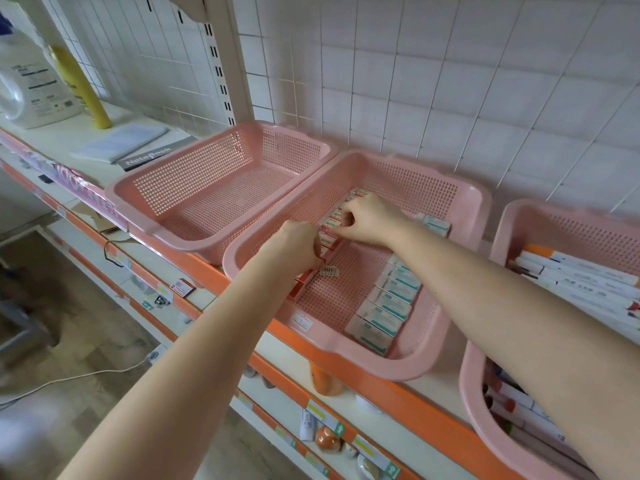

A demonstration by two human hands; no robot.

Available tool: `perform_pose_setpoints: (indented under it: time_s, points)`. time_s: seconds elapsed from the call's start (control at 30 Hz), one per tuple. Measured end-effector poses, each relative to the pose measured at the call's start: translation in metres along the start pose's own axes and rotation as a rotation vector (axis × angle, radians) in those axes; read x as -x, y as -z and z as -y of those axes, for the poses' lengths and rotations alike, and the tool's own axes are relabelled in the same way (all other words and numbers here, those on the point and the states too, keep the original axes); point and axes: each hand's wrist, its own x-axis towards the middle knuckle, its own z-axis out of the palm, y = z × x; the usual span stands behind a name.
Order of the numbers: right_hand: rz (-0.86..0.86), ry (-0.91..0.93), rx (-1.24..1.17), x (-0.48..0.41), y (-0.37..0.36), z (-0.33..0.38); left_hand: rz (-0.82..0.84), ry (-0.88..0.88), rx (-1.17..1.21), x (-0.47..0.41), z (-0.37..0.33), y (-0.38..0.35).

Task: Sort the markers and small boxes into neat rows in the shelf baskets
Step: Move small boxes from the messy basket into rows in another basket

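Inside middle pink perforated plastic basket (346, 358), left hand (298, 249) & right hand (369, 220) both curl fingers onto row of red-and-white small card boxes (330, 225); fingertips hidden. White markers w/ coloured caps (581, 275) in right pink basket (498, 237), cut off at frame edge. Orange-edged white shelf (408, 396) underneath; white tiled wall (415, 81) behind.

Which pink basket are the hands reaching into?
The middle basket: the left hand and right hand both hold small boxes inside it. The left basket has no boxes; the right baskets hold markers.
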Motion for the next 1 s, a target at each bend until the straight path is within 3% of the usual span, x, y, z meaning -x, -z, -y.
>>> perform_pose_setpoints:
  time_s: [0.27, 0.5, 0.6, 0.77, 1.0]
  points:
    - [-0.139, -0.032, -0.262, 0.0, 0.012, -0.002, 0.021, -0.007, 0.023, 0.003, -0.007, 0.001]
    - [-0.254, -0.039, -0.187, 0.014, 0.05, -0.006, 0.178, -0.103, -0.117, 0.007, -0.023, 0.027]
    - [-0.285, -0.087, -0.138, 0.033, 0.068, -0.024, 0.1, -0.182, -0.073, 0.007, -0.042, 0.049]
    - [-0.365, -0.268, -0.035, 0.104, 0.094, -0.082, -0.117, -0.308, 0.158, 0.002, -0.111, 0.064]
    - [-0.44, -0.537, 0.036, 0.26, 0.142, -0.173, -0.07, -0.589, 0.227, 0.02, -0.267, 0.03]
